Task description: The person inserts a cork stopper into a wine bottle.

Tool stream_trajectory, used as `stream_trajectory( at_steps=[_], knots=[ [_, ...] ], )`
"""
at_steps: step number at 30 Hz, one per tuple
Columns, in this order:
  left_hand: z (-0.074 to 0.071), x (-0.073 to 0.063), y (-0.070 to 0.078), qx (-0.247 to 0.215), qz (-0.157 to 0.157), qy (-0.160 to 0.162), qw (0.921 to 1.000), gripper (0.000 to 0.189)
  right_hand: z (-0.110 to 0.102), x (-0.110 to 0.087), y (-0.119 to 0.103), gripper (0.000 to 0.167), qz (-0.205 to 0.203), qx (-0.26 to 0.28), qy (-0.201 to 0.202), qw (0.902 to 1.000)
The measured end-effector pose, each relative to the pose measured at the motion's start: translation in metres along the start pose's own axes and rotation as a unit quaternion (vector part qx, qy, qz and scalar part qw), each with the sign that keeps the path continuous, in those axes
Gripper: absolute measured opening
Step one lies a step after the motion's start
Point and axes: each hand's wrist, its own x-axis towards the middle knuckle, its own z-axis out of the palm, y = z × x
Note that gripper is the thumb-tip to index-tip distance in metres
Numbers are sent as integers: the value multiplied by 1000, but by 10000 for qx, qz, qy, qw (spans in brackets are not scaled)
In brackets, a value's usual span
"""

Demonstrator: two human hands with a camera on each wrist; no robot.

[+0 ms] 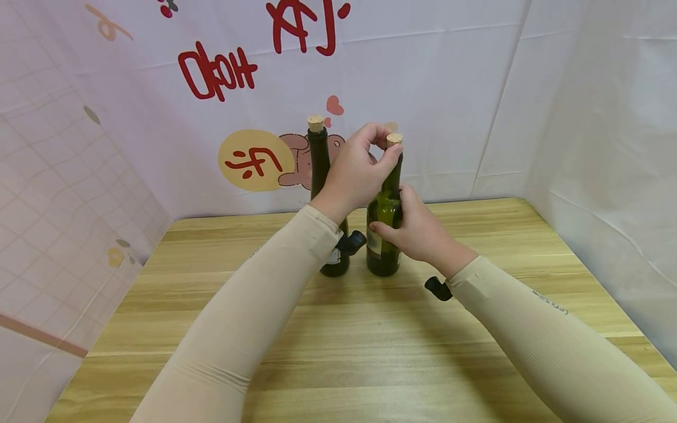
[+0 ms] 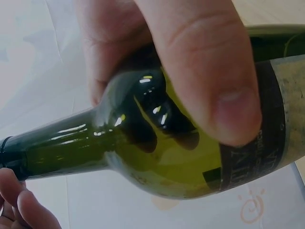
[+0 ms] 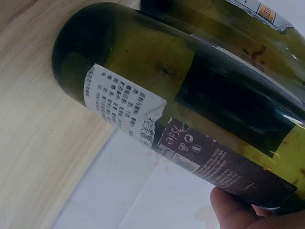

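My left hand (image 1: 353, 167) pinches a cork (image 1: 394, 138) at the mouth of a dark green wine bottle (image 1: 385, 208), thumb on the near side. Lower down, my right hand (image 1: 423, 230) grips that upright bottle around its shoulder. In the left wrist view the right thumb (image 2: 209, 90) lies across the glass beside a black and tan label (image 2: 290, 105), while left fingertips (image 2: 33, 210) touch the neck's ring. A torn white sticker and a dark back label (image 3: 209, 157) show in the right wrist view, with part of the right hand (image 3: 233, 207) near the shoulder.
Just left stands a second green wine bottle (image 1: 319, 155), with its own cork (image 1: 315, 123) in the mouth; my left forearm partly hides it. Both bottles are near the back of a wooden table (image 1: 338, 352). Printed white cloth (image 1: 433, 70) hangs behind and at both sides.
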Motion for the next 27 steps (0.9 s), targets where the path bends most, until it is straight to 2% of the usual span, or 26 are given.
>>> stream_trajectory(
  at_steps=[27],
  knots=[
    [0, 0, 0, 19, -47, -16, 10000, 18, 0, -1, 0, 74, -69, 68, 13, 10000]
  ],
)
